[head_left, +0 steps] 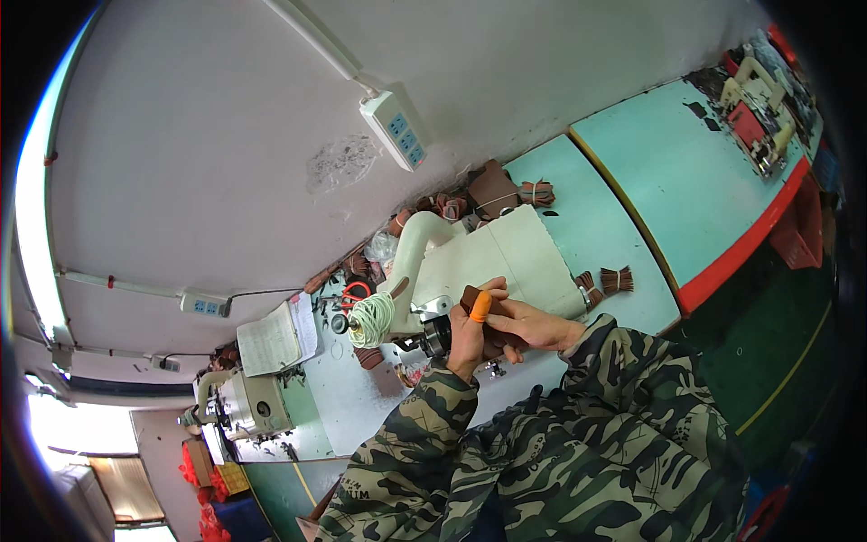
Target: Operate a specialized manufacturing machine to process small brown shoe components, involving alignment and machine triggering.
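Two hands meet at the front of a cream sewing machine (492, 257), both closed on one small brown leather piece (473, 298). The left hand (467, 339) grips it from below, fingers curled narrow; one finger wears an orange finger cover (480, 307), probably to guard the fingertip or add grip near the needle. The right hand (533, 325) comes in from the side and pinches the same piece, fingers nearly flat. Held this way, the piece sits just beside the machine's working end, above a dark round part (436, 339); whether it touches the needle cannot be told, since the hands hide that spot. Both forearms wear camouflage sleeves (578, 434).

A cone of pale thread (371, 319) stands just left of the hands, near the machine, likely feeding it. Bundles of brown leather pieces (617, 279) lie on the pale green table (614, 208) to the right of the machine, more behind it against the wall, within reach. An open notebook (275, 339) rests further left, and beyond it a second machine (244, 402). A white power strip (396, 128) hangs on the wall above. Well apart on the far table stands a red and cream machine (754, 113).
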Demonstrator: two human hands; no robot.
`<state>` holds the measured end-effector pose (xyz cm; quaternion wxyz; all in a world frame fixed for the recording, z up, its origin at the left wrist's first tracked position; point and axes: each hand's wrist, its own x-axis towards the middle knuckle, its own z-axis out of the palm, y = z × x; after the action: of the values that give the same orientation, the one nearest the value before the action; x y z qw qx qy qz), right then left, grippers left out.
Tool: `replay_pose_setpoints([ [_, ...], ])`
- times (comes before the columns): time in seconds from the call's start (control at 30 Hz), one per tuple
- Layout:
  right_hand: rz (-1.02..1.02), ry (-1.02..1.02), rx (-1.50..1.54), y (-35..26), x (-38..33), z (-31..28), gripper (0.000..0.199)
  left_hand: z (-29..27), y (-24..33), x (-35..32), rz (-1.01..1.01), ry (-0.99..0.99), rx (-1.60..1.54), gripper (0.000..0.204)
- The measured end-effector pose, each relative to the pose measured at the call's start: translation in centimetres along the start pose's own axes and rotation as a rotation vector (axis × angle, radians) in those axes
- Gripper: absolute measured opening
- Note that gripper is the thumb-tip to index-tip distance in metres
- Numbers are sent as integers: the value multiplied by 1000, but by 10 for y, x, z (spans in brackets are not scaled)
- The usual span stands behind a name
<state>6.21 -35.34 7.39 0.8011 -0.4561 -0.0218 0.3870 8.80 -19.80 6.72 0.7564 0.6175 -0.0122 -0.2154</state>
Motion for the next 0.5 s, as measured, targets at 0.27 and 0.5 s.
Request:
replay_pose_setpoints([
  [0.27,-119,105,-301,-11,5,-7,39,-2,5,5,19,22,134,49],
  [0.5,-442,570,-1521,-25,10,-30,31,-4,-6,-1,209,209,442,81],
])
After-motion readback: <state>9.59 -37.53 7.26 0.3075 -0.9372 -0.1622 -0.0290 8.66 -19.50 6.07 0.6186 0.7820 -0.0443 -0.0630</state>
